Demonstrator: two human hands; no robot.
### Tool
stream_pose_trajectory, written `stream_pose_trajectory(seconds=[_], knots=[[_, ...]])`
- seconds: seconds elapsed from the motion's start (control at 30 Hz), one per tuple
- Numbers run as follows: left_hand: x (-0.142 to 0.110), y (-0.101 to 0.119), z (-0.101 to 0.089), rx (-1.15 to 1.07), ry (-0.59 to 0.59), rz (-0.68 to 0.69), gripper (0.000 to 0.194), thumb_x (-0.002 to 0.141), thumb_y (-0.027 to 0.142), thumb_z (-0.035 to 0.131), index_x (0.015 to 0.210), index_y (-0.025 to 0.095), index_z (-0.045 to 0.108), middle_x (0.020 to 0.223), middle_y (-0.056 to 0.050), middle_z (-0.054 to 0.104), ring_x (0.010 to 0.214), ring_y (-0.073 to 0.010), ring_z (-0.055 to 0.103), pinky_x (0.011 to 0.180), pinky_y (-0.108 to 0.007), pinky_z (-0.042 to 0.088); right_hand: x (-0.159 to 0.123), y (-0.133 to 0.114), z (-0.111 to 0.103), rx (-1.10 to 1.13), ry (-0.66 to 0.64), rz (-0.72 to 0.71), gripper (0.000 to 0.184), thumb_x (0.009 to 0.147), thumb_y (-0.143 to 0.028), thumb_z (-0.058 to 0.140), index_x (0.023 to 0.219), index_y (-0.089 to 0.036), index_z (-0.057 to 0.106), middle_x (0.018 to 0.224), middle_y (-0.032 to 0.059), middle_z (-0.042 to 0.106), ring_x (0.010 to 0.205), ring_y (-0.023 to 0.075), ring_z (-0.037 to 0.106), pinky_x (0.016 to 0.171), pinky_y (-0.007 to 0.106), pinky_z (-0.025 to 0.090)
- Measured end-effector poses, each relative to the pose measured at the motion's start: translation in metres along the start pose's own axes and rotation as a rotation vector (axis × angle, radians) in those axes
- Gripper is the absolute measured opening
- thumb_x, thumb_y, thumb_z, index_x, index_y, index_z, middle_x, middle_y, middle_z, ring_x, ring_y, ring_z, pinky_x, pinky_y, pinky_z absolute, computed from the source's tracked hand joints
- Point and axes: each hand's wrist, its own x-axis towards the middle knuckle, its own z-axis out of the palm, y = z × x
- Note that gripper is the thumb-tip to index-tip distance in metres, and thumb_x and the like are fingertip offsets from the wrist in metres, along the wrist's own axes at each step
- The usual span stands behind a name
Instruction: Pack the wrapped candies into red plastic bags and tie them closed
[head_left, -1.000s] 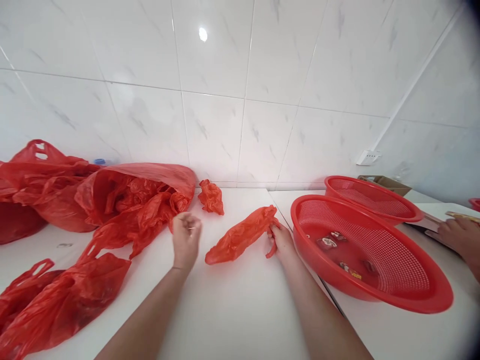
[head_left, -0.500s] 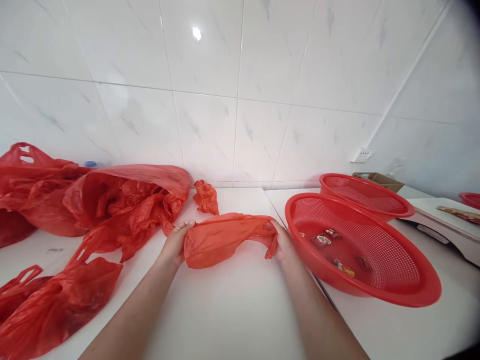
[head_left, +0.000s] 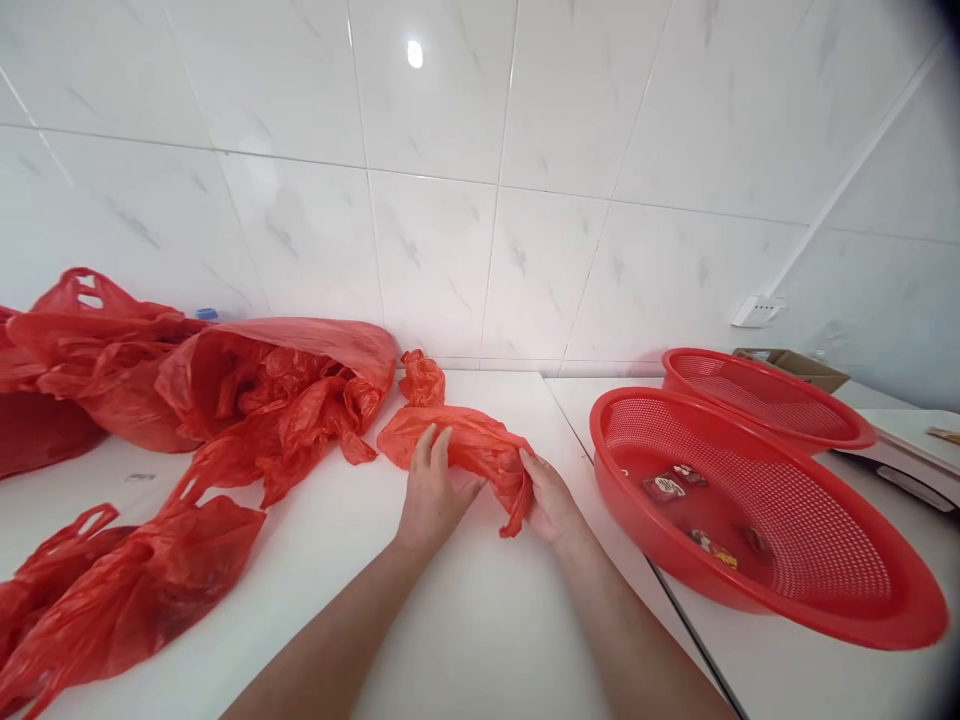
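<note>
A thin red plastic bag point(head_left: 465, 437) is bunched lengthwise in front of me, just above or on the white table point(head_left: 480, 620). My right hand point(head_left: 551, 497) grips its right end, thumb on top, and a loose tail hangs beside the fingers. My left hand point(head_left: 435, 500) is at the near side of the bag, fingers raised and spread with the thumb out, touching or very close to the plastic. Another crumpled red bag point(head_left: 422, 380) lies just behind it.
At left is a heap of red plastic bags point(head_left: 277, 390), with another bag point(head_left: 157, 580) nearer me. On the right stand a large red plastic basket point(head_left: 825, 530) holding several small wrapped packets point(head_left: 665, 487), a second basket point(head_left: 780, 400), a scale point(head_left: 907, 470) and a cardboard box point(head_left: 802, 368).
My left hand has let go of the bag's left end and moved right along it, fingers opening. The bag, stretched between both hands before, is now more gathered. The view has shifted slightly left.
</note>
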Motion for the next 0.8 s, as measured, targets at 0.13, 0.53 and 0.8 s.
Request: stream_pose_trajectory(seconds=[0.13,0.53,0.8], knots=[[0.013,-0.034,-0.011,0.106,0.072,-0.057,0.04,0.07,0.014,0.06,0.109,0.02,0.055,0.13,-0.013,0.043,0.124,-0.0321,0.038,0.101,-0.051,0.035,-0.003,-0.002,0.002,0.054,0.02,0.082,0.026,0.077,-0.043,0.065,0.086,-0.018,0.067,0.084,0.0022,0.066,0.077,0.0141,0.06,0.068,0.023,0.051],[0.022,-0.047,-0.056,-0.316,0.016,-0.256,0.035,0.081,0.039,0.053,0.11,0.02,0.05,0.089,-0.003,0.057,0.079,-0.0163,0.056,0.069,-0.03,0.048,0.005,-0.028,-0.02,-0.059,0.456,-0.008,0.028,0.073,-0.048,0.061,0.077,-0.021,0.057,0.068,-0.0016,0.061,0.055,0.0158,0.056,0.034,0.022,0.037],[0.011,-0.012,-0.034,-0.101,-0.108,-0.137,0.048,0.071,0.021,0.06,0.118,0.025,0.052,0.124,-0.007,0.052,0.113,-0.0264,0.051,0.09,-0.04,0.045,-0.004,-0.017,0.0,-0.176,0.345,0.063,0.04,0.074,-0.058,0.059,0.086,-0.02,0.063,0.08,0.005,0.065,0.064,0.0194,0.059,0.036,0.025,0.043]])
